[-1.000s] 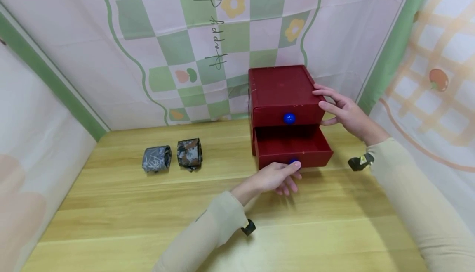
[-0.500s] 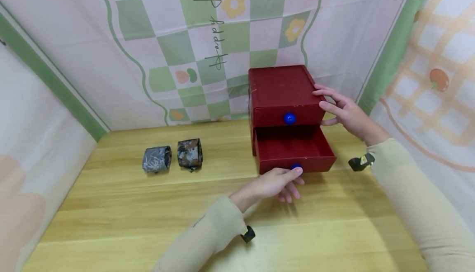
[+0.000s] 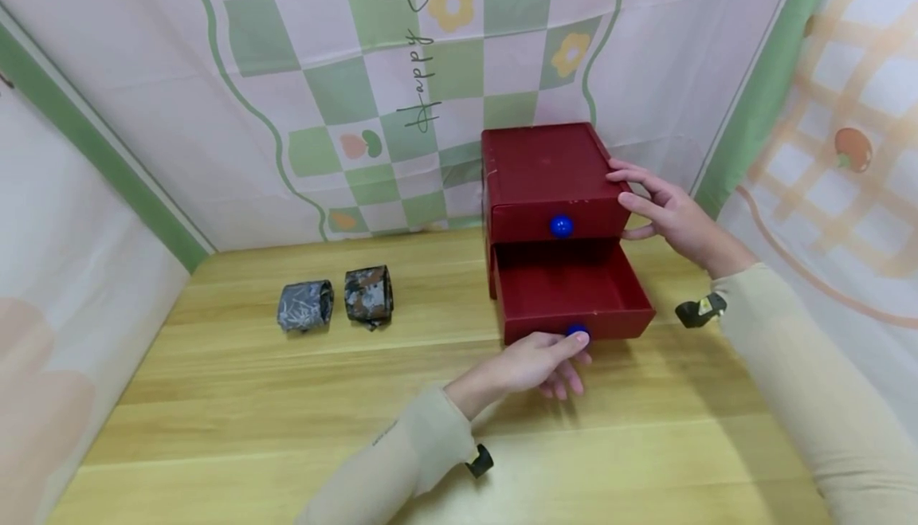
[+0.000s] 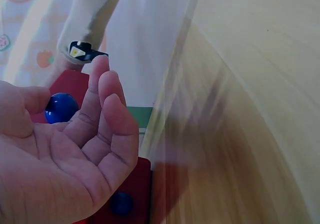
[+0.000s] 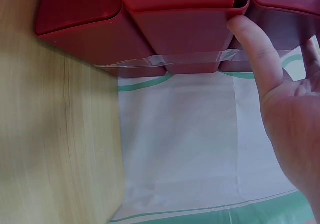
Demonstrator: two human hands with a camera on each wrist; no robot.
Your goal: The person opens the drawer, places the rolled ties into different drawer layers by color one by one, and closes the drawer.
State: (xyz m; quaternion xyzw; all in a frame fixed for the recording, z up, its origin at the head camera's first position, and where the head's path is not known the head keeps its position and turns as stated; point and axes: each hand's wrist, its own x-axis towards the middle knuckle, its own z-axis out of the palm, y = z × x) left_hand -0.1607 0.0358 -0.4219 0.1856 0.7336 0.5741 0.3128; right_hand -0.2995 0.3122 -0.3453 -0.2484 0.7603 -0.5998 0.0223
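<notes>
A dark red drawer cabinet (image 3: 548, 162) stands against the back cloth, with three tiers showing in the right wrist view. Its middle drawer (image 3: 617, 326) is pulled well out, and the inside looks bare. My left hand (image 3: 531, 363) pinches that drawer's blue knob (image 4: 62, 108) between thumb and forefinger; the other fingers extend loosely below. On the cabinet's upper right edge rests my right hand (image 3: 670, 218), fingers on the top and thumb at the front corner. Close to the table, another blue knob (image 4: 121, 204) shows on the bottom drawer.
Two rolled cloth-like bundles, one grey patterned (image 3: 304, 306) and one camouflage (image 3: 368, 295), lie on the wooden table (image 3: 237, 421) left of the cabinet. Printed cloth (image 3: 344, 95) hangs behind and at both sides. Clear tape (image 5: 157, 60) runs across the cabinet's side.
The middle drawer has come further out toward me, with my left hand on its knob moving along. My right hand stays at the cabinet's edge.
</notes>
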